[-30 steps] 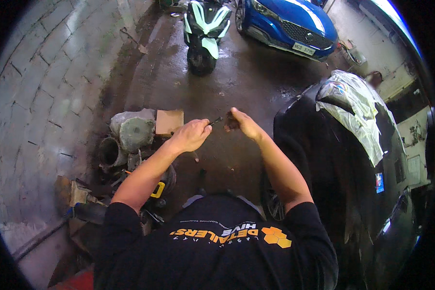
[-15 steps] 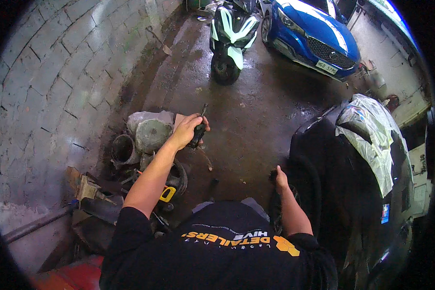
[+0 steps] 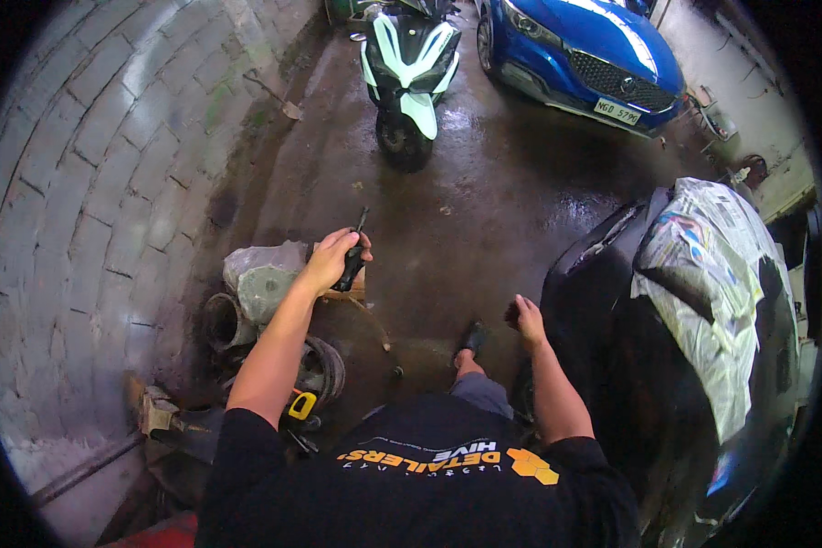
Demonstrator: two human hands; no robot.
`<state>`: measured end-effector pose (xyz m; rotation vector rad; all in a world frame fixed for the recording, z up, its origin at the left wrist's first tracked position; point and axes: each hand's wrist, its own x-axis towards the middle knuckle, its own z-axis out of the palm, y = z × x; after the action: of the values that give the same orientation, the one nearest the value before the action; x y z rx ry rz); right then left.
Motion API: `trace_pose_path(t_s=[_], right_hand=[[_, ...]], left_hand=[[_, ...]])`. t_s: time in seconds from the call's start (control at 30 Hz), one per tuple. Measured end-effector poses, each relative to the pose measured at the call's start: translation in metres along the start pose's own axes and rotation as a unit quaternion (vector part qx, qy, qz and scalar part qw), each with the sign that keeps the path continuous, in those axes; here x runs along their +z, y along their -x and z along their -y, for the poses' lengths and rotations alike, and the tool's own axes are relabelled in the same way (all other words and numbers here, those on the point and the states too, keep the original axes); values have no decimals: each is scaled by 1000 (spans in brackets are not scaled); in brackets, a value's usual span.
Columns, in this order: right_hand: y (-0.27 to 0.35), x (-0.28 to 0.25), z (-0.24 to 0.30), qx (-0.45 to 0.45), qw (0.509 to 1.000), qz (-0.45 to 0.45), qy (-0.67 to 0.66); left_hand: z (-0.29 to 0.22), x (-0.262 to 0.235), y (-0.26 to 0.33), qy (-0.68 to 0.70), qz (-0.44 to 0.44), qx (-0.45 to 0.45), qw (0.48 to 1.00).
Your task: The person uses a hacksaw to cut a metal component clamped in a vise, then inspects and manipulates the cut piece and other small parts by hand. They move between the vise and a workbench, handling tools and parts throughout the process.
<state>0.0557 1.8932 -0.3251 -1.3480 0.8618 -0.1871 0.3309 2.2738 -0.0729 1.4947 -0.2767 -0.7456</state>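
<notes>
My left hand (image 3: 329,261) is closed round a black hand tool (image 3: 353,268) whose thin shaft points up and away from me. It is held over the floor beside a grey, rough lump (image 3: 267,290) wrapped in plastic. My right hand (image 3: 531,323) is beside the dark car (image 3: 586,315) on my right, with its thumb side up. A dark patch shows against its fingers. Whether that is a held thing or shadow, I cannot make out.
A white-and-black scooter (image 3: 402,87) and a blue car (image 3: 594,55) stand ahead on the wet floor. Newspaper and plastic sheeting (image 3: 699,247) covers part of the dark car. By the block wall (image 3: 91,164) lie a coiled hose (image 3: 327,367), a yellow-handled tool (image 3: 302,405) and a pipe (image 3: 226,321).
My left hand has shifted slightly left and nearer with the black tool still in it. The view has moved, and my foot now shows below me. My right hand is a little higher.
</notes>
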Motion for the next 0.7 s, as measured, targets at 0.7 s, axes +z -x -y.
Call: trace_pose_path(t_s=[0.7], right_hand=[[-133, -52, 382, -321, 937, 133, -38]], left_hand=[[-172, 328, -251, -596, 79, 348, 719]])
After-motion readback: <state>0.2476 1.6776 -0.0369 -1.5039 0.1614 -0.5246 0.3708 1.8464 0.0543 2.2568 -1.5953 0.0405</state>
